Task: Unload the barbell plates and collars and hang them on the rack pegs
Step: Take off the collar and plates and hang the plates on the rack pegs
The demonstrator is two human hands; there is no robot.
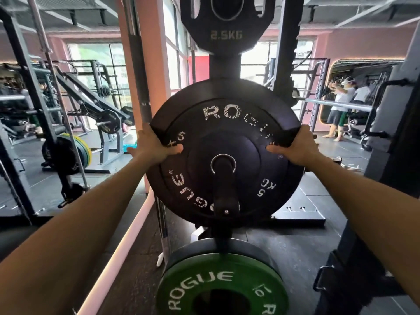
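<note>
Gripping the black plate (225,153) at its two edges, the left hand (154,146) and right hand (295,145) hold it threaded on the rack peg (225,183) (thumbs on its face), between a smaller plate (225,26) above and a green plate (221,285) below.

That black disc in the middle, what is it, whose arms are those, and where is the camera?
The camera sits on a person's head, looking forward and down, so the two arms are their own. The black disc is a barbell weight plate marked 5 KG. Its centre hole is threaded over a storage peg on a gym rack. The left hand and right hand grip its opposite edges, fingers curled round the rim. Above hangs a smaller 2.5 KG plate; below, a green 10 plate.
</note>
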